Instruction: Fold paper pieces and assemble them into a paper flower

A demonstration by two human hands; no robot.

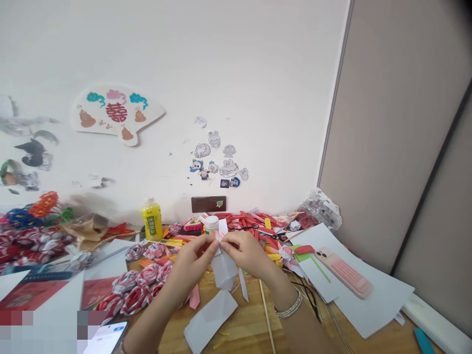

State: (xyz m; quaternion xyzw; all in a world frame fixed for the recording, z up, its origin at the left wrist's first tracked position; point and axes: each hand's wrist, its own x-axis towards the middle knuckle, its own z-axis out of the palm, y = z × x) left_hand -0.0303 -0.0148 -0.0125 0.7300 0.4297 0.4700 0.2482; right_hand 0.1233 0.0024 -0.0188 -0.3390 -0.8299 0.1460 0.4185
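My left hand [202, 249] and my right hand [243, 250] meet above the middle of the table, fingers pinched together. Between them they grip the top of a folded piece of white paper [224, 269], which hangs below the fingertips. A bit of pink shows at the pinched end; how it joins the paper is hidden by my fingers. On the wood beneath lies another white paper piece [210, 319]. A thin wooden stick [267, 314] rests to its right.
Rolled red-and-white paper flowers [136, 300] crowd the left. A yellow bottle [152, 220] and a white-capped bottle [211, 223] stand near the wall. Red paper strips [250, 221] are heaped behind my hands. A pink phone [344, 273] lies on white sheets [383, 290] at right.
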